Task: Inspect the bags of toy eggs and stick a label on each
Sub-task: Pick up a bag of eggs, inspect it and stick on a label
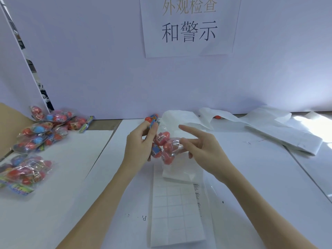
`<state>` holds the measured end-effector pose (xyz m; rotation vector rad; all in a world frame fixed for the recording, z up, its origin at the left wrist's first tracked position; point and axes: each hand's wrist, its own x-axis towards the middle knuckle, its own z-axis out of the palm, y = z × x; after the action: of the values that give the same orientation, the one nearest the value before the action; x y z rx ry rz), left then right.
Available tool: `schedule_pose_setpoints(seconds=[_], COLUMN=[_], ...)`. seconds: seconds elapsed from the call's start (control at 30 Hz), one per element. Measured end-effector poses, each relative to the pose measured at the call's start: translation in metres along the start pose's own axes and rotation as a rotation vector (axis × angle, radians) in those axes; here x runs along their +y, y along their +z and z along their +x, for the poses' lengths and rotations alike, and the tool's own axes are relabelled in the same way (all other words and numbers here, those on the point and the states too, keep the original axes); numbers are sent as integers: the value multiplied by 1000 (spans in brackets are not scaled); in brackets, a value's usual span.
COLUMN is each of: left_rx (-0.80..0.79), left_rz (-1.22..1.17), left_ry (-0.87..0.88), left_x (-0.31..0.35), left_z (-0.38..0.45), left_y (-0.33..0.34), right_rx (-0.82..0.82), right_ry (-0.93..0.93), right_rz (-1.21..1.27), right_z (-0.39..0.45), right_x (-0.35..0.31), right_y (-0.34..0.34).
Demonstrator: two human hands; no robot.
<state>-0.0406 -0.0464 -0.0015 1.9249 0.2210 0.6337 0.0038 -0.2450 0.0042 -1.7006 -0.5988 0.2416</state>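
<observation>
While my left hand (139, 141) grips a bag of toy eggs (164, 146), my right hand (201, 148) hovers open above the label sheet (172, 212) printed "WARNING".

On the white wall (93, 69) in front of us we see a paper sign (188, 27) with large Chinese characters. At the far left a white panel (16, 78) stands tilted, and behind its edge some dark things show, too small to tell. A brown cardboard (10, 123) lies at the left side of the white table (251, 177). A small dark speck (223, 202) is on the table.
</observation>
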Motion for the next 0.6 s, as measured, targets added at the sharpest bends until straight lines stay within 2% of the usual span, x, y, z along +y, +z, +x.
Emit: schedule_pose_setpoints(seconds=[0.1,0.23,0.3,0.43,0.53,0.6], left_rx=[43,-127,-175,-99,-219,-285], left_rz=[4,-93,-92,-168,-343,-442], left_ry=[-17,33,56,-97,-197,-226], left_x=[-1,1,3,5,1,-3], left_z=[3,-1,-5,-3,5,8], left_y=[-7,-9,-2,3,-8,-13], right_rx=[-66,-118,-124,4,132,143], right_ry=[-21,24,11,-32,5,12], right_rz=[-107,-34,-77,-201,-105,-51], right_z=[-1,-5,-5,0,3,4], right_x=[3,-4,-4,8,7,6], right_y=[0,1,3,4,0,-1])
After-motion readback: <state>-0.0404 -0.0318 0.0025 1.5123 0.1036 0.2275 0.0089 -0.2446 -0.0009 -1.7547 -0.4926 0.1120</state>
